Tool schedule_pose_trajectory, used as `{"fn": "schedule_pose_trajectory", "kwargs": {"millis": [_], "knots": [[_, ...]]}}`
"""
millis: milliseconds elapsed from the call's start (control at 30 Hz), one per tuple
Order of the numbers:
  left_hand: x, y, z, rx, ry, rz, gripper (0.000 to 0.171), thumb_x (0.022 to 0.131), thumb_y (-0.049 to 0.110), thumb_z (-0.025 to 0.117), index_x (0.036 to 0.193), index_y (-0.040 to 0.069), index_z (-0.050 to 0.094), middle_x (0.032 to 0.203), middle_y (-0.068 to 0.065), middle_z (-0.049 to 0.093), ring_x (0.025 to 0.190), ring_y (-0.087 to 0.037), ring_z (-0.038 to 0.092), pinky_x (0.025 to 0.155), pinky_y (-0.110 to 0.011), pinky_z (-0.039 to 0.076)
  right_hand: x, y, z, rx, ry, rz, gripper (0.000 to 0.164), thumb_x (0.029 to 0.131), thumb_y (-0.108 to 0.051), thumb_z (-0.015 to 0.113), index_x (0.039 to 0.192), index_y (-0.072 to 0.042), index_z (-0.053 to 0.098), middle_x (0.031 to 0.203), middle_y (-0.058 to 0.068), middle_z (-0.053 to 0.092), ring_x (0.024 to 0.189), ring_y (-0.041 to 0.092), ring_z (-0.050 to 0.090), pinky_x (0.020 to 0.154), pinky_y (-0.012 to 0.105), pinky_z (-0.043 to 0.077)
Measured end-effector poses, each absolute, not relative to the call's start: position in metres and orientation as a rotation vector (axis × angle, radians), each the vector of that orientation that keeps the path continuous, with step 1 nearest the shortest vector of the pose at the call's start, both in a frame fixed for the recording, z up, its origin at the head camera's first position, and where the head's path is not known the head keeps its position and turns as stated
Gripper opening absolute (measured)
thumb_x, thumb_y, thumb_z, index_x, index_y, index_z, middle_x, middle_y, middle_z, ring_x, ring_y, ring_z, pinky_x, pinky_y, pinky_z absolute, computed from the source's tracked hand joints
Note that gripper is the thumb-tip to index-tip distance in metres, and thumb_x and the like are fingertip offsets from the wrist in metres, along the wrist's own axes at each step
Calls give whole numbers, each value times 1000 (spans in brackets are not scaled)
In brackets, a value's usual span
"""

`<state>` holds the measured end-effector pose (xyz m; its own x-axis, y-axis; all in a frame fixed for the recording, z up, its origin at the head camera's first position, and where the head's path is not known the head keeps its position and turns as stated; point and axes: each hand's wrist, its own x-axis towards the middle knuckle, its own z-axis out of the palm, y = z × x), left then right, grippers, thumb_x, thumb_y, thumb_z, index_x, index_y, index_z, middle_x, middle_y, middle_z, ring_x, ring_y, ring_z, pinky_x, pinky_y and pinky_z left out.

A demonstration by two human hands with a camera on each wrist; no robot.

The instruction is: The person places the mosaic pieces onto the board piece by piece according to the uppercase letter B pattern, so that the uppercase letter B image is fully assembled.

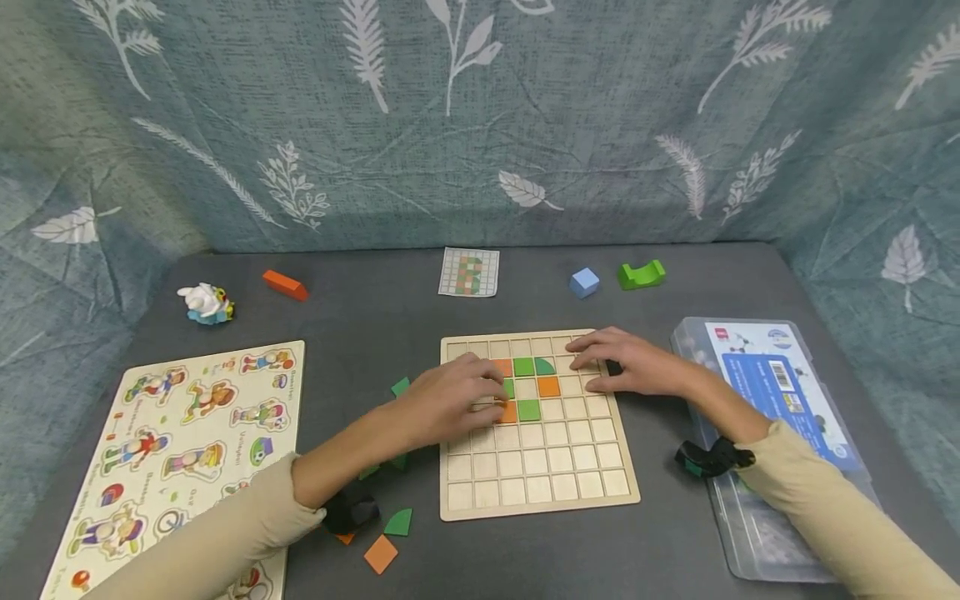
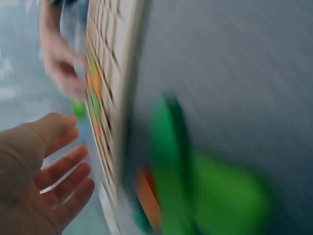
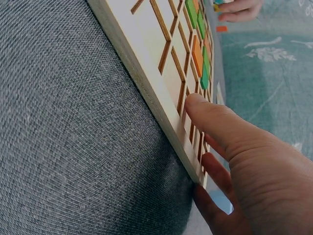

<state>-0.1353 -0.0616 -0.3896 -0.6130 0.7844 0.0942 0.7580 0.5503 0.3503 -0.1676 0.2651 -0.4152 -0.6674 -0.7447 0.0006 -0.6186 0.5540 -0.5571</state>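
One grid board (image 1: 512,463) lies on the desk (image 1: 352,333) between puzzle board (image 1: 187,427) and plastic case (image 1: 787,392), right hand (image 1: 626,364) loosely spread at its edge, left hand (image 1: 453,397) partly hiding tiles (image 1: 528,410) from head view, parted fingers (image 2: 63,164) clear only from left wrist.

- Plain beige fabric sleeve (image 1: 232,535) on the left arm, lightly creased, its cuff ending on the forearm above the bare left hand (image 1: 450,400).
- Matching plain beige fabric sleeve (image 1: 832,521) on the right arm, above the bare right hand (image 1: 632,363).
- Black, compact wrist-worn device (image 1: 352,510) by the left cuff.
- Black, rounded wrist-worn device (image 1: 716,457) by the right cuff, a small green patch showing.
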Motion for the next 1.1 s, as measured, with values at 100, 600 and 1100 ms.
{"fn": "schedule_pose_trajectory", "kwargs": {"millis": [100, 600, 1100], "knots": [[-145, -98, -390, 1141, 2733, 646, 19, 91, 23, 68, 108, 15, 73, 114, -3, 65, 106, -22, 59, 85, -40, 51, -169, 265, -415, -1141, 2561, -768, 30, 89, -19, 71, 118, -13, 68, 137, 11, 56, 127, 32, 48, 100, 52, 42], [-180, -191, -422, 991, 2350, 986, 38, 90, 26, 70, 126, 19, 64, 126, -2, 56, 105, -13, 54, 87, -26, 46, -167, 264, -416, -1144, 2578, -750, 30, 89, -20, 70, 119, -15, 68, 137, 10, 56, 126, 31, 48, 99, 52, 42], [-180, -184, -421, 969, 2382, 945, 33, 86, 25, 75, 117, 19, 69, 121, 0, 55, 101, -11, 51, 84, -26, 45, -167, 264, -414, -1137, 2569, -760, 30, 89, -19, 70, 118, -13, 68, 137, 11, 56, 127, 33, 48, 101, 53, 41]]}}
